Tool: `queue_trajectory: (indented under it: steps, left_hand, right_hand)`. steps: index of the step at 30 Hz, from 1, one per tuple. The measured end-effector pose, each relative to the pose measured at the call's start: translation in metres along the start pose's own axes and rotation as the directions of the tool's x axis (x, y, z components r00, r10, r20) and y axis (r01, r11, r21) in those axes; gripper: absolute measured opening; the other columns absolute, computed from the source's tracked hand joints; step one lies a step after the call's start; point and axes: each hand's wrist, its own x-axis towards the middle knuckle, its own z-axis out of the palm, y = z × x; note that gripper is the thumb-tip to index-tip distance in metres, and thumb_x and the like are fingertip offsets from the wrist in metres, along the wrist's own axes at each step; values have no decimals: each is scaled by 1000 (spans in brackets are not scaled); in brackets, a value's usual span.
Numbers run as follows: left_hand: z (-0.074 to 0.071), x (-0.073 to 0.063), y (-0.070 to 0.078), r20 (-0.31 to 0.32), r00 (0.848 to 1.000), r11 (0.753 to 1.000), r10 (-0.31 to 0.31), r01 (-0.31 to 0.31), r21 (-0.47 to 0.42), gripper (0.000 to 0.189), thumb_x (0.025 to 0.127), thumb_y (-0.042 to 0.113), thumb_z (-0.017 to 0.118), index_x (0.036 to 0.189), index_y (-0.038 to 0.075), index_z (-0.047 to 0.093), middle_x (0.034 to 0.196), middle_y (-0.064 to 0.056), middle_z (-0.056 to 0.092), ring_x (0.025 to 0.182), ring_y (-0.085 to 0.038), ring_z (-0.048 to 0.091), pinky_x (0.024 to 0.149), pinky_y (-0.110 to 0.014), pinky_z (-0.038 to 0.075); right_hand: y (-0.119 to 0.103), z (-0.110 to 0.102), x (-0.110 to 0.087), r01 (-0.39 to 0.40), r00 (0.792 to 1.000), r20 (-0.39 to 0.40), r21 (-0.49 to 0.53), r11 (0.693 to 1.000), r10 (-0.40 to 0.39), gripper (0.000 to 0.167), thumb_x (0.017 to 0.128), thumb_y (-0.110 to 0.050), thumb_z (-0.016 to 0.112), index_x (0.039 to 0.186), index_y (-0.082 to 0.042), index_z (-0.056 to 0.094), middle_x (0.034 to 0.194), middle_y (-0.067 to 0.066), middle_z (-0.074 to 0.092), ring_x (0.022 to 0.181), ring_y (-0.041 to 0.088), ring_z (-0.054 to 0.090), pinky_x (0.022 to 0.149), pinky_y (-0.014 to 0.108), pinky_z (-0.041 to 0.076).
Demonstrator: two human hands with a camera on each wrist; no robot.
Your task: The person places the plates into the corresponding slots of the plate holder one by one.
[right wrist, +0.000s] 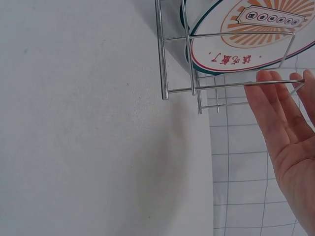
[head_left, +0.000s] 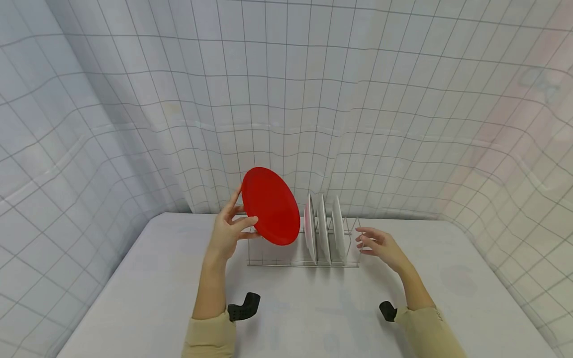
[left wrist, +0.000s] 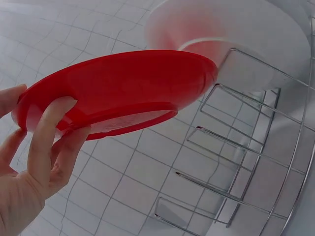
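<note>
My left hand (head_left: 226, 234) grips a red plate (head_left: 270, 206) by its left edge, thumb on one face and fingers on the other. The plate is tilted and raised above the left part of a wire dish rack (head_left: 278, 266). In the left wrist view, the underside of the red plate (left wrist: 123, 83) shows its foot ring. My right hand (head_left: 381, 246) is at the rack's right end. In the right wrist view, its fairly straight fingers (right wrist: 273, 105) meet the end wire; whether they press on it I cannot tell.
Several white plates (head_left: 338, 228) stand upright in the rack's right half. The rightmost plate (right wrist: 224, 54) bears an orange sunburst, red characters and a dark green rim. The rack stands on a white table (head_left: 295, 308), with a grid-patterned white curtain (head_left: 286, 109) behind.
</note>
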Motion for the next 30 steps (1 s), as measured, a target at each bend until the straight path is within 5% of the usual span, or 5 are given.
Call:
queue_trajectory:
  steps: [10, 22, 30]
  left_hand:
    - [19, 6, -5, 107, 994, 991, 4, -19, 133, 69, 84, 7, 64, 141, 33, 34, 116, -20, 45, 86, -25, 60, 63, -48, 55]
    - [43, -3, 15, 139, 990, 973, -28, -5, 231, 69, 84, 3, 62, 144, 18, 31, 120, -22, 45, 90, -27, 55, 66, -47, 55]
    - [53, -4, 12, 175, 984, 965, -26, -21, 260, 70, 83, 4, 63, 143, 17, 32, 119, -26, 45, 89, -29, 53, 65, -46, 55]
  right_hand:
    - [0, -1, 0, -15, 1000, -4, 3, 1000, 15, 41, 94, -15, 51, 130, 5, 44, 101, 28, 53, 93, 28, 60, 81, 36, 53]
    - [4, -3, 2, 9, 999, 33, 32, 999, -10, 41, 94, -11, 51, 130, 7, 43, 98, 30, 53, 90, 22, 60, 82, 38, 52]
    - [7, -4, 1, 9, 1000, 24, 45, 999, -10, 42, 94, -13, 52, 130, 6, 43, 96, 25, 54, 87, 18, 61, 81, 36, 53]
